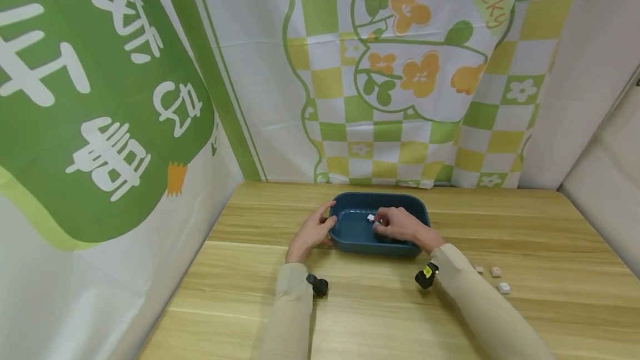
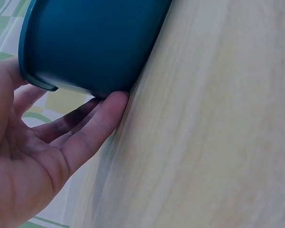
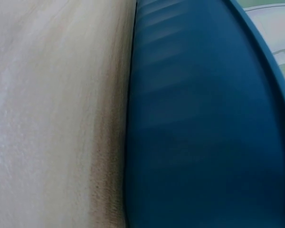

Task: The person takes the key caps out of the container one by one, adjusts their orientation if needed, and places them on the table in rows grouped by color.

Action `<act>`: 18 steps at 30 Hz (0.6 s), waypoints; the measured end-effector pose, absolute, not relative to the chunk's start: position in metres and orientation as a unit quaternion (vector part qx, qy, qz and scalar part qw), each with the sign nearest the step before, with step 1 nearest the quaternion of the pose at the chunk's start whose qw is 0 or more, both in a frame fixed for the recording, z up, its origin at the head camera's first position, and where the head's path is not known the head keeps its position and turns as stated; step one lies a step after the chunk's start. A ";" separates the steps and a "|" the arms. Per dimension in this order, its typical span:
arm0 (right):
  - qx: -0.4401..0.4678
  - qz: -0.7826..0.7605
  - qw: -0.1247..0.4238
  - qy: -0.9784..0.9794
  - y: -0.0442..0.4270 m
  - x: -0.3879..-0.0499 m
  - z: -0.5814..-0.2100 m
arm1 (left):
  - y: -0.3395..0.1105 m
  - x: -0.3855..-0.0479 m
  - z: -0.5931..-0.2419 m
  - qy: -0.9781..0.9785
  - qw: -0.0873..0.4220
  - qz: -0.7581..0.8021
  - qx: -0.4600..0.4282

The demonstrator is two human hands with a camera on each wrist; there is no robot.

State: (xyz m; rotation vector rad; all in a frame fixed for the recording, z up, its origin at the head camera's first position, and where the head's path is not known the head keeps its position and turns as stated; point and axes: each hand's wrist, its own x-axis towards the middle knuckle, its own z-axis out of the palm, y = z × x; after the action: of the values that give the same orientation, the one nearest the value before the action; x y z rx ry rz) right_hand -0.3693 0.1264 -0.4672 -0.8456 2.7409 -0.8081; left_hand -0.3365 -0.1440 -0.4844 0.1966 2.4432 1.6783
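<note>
Block [image 1: 377, 225], small and whitish, is inside the blue bin [image 1: 375, 249], pinched in the right hand's [image 1: 400, 223] fingertips. Second white block [image 1: 370, 218] just beside it on the bin floor. Left hand [image 1: 312, 230] at bin's left end, fingers extended, touching it. Bin sits on wood table [image 1: 370, 315]; three loose blocks [image 1: 495, 272] lie right of it, near the right sleeve [image 1: 470, 288]

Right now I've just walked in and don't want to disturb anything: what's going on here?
A person's left hand touches one end of a blue tub on the table. The right hand pinches a small block inside it. Another block lies there; three more sit on the table by the right sleeve.
</note>
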 end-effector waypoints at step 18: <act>-0.270 -0.313 0.053 0.909 0.138 -0.355 -0.453 | -0.142 -0.336 -0.482 0.817 0.081 0.567 0.065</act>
State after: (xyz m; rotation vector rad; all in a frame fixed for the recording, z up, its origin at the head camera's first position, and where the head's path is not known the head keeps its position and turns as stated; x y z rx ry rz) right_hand -0.3553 0.1380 -0.4533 -0.8222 2.7624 -0.9518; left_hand -0.3359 -0.1422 -0.4825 0.1953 2.4430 1.6948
